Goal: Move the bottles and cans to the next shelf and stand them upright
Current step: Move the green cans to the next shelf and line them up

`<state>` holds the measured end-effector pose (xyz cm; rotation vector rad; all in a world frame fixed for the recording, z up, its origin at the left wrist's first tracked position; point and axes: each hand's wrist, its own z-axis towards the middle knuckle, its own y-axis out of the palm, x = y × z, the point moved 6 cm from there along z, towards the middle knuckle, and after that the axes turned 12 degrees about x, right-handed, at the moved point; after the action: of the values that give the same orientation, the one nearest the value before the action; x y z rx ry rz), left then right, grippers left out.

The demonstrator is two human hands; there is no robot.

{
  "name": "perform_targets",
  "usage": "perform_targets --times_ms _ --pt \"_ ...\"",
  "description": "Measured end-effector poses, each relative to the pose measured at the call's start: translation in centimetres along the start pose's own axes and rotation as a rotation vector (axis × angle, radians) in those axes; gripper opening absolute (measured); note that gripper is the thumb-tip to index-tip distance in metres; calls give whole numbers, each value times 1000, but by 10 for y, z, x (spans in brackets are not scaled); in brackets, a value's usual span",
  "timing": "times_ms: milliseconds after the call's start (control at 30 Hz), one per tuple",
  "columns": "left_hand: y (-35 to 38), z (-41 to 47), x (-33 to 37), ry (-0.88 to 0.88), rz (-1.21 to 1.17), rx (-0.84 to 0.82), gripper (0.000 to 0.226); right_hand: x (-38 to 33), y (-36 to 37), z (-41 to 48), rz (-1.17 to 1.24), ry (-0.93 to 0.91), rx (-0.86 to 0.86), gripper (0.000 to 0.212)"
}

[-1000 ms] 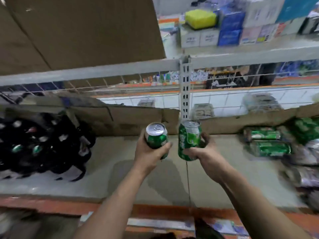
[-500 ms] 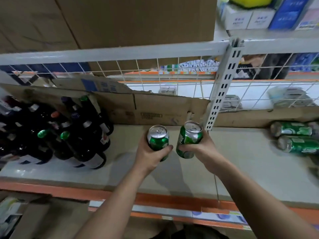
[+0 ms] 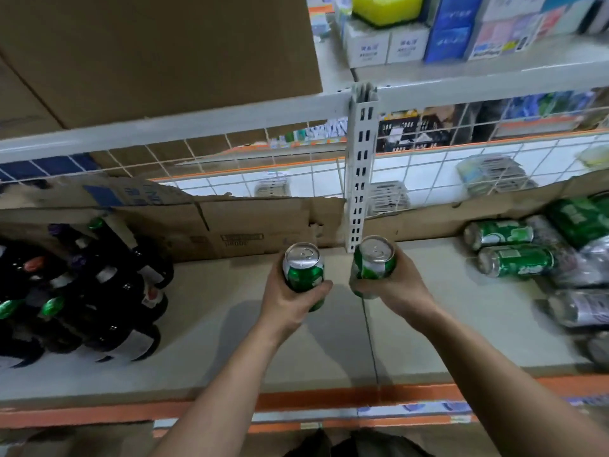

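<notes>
Left hand (image 3: pixel 289 306) grips green can (image 3: pixel 304 270), label unreadable.

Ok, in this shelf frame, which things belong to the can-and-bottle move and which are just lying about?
Part of the job:
left hand gripping a green can
right hand gripping a second green can
lying green cans, right shelf
dark bottles, left shelf

Just there:
cardboard box above
yellow block
white boxes
shelf post
</notes>
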<state>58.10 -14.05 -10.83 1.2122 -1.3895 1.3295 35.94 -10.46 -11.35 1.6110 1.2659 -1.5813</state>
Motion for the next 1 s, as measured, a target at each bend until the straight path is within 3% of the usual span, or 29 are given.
perform_targets --times_ms 233,467,633,800,900,1000 --pt "69 -11 -29 -37 81 -53 61 67 -54 11 -58 -20 105 67" --pt "94 -14 -56 16 225 17 66 87 -56 18 -88 -89 -7 69" --pt "88 -10 -63 50 315 63 100 92 -58 21 -90 -135 -47 91" --pt "93 -22 -55 -19 361 55 46 83 -41 23 -167 -142 -32 54" --pt "76 -23 -50 19 388 101 41 82 -23 18 -175 -140 -21 52" --pt "34 -17 -63 -65 280 216 38 80 10 8 -149 -103 -59 54"
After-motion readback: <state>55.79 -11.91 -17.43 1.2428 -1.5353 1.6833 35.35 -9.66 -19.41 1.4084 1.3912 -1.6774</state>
